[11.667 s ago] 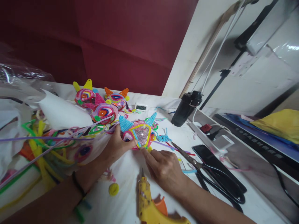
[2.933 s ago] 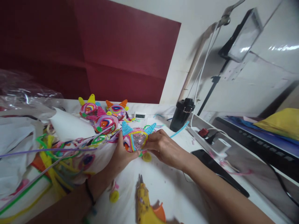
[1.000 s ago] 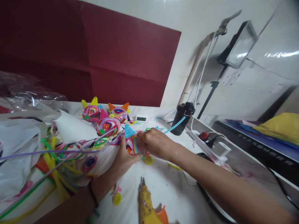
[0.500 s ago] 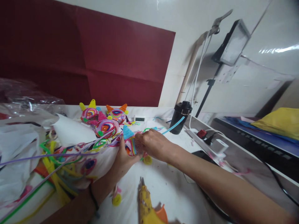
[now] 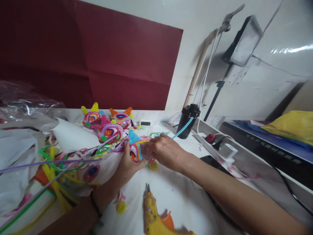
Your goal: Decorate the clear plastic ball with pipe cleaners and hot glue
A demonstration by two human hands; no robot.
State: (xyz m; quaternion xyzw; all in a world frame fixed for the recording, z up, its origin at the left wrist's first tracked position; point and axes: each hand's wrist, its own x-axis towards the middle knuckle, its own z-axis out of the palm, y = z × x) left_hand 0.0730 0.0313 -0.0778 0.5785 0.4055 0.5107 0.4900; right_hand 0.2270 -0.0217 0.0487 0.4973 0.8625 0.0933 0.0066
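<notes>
Both hands meet on a small pipe-cleaner figure (image 5: 137, 150), a rounded piece wound in pink, yellow and orange with a blue cone horn at its top, held just above the white table (image 5: 176, 195). The left hand (image 5: 128, 163) cups it from below and behind, thumb pressed along its lower edge and fingers curled around the far side, so the grip is closed on the figure. The right hand (image 5: 163, 150) comes in from the opposite side, its fingertips pressed against the figure's face; a light-blue pipe cleaner (image 5: 182, 128) sticks up and away from this hand, though how the fingers pinch it is hidden behind the knuckles. Directly under the grip lies a small yellow coil (image 5: 154, 165), touching or almost touching the figure. Nearer the person than the grip, a yellow glue gun (image 5: 156, 217) rests on the table with its nozzle aimed toward the hands. Beyond the grip stand three finished figures (image 5: 107, 124) with horns in yellow, pink and orange, and just past them a small digital clock (image 5: 145, 123). To the left-hand side of the grip sprawls a heap of loose pipe cleaners (image 5: 53, 163). On the right-hand side, farther back, stands a black bottle (image 5: 187, 120), and beside it a power strip (image 5: 215, 143).
</notes>
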